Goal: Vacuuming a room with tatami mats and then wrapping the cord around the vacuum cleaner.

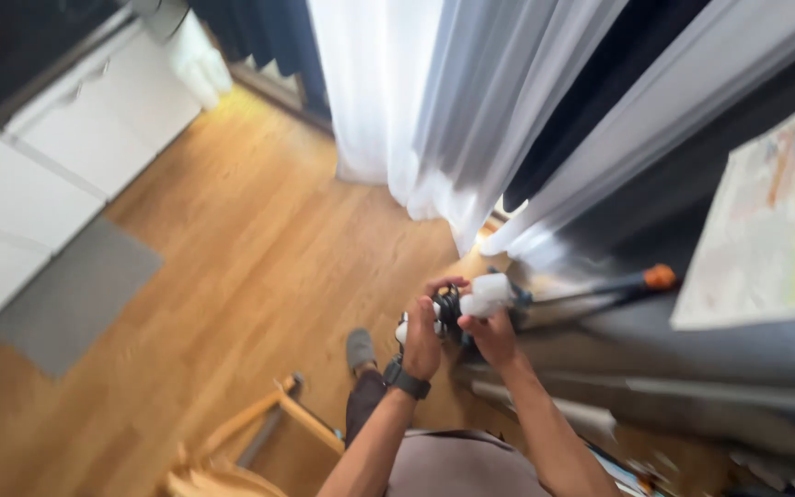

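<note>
Head view, looking straight down, and both hands are up in front of the body, working on one thing: a small black-and-white device (460,306) held over the wooden floor (259,267). The left hand (422,339), with a dark watch (406,378) on its wrist, is curled around the near left side of the device, fingers wrapped over the top. The right hand (492,337) is closed on it from the right, just under a white cylindrical part. It's blurred, so exactly what the device is can't be told. From its right side a slim pole (581,296) runs off to the right and ends in an orange tip (660,276). Just beyond the hands, white sheer curtains (416,101) hang down to the floor, with dark drapes beside them. On the far right sits a pale sheet with colourful print (775,230), lying on a grey surface. Over on the left there are white cabinets (57,147) and a grey mat (75,294) on the floor. Near the bottom, a light wooden chair frame (250,437) shows left of the person's legs, and one grey-socked foot (360,349) rests on the floor just left of the hands.
</note>
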